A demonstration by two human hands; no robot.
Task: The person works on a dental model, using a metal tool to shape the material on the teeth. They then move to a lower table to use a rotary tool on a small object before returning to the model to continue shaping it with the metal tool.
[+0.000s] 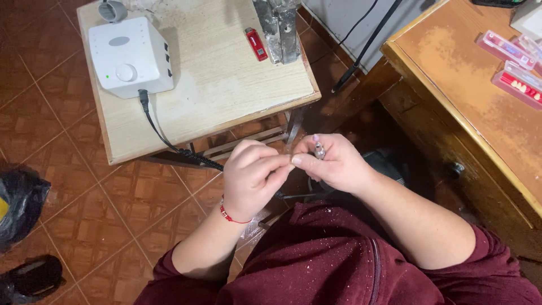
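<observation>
Hands meet in the near middle of the scene, fingertips pressed together above dark red-brown floor tiles. The left hand is curled almost closed, thumb and forefinger pinching toward the other hand; whatever sits between those fingertips is too small to make out. A thin red bracelet circles its wrist. The right hand is closed around a slim metal handpiece, held upright, with a small rounded pink tip showing above the knuckles. Both forearms come out of pushed-up maroon sleeves, the soft fabric flecked with pale dust.

Just beyond the hands stands a small square table of pale, worn wood with a powdery patch on its top. On its far left corner sits a boxy white control unit of smooth plastic with a round dial on its face, and a black cable runs from it over the table's near edge toward the hands. A small red lighter lies further right on the table, beside a rough grey metal block.

To the right stands an orange-brown wooden desk, its top scuffed and dusty, with flat clear-and-pink plastic cases at its far right. On the floor at the near left lie a crumpled black plastic bag and a black shoe.
</observation>
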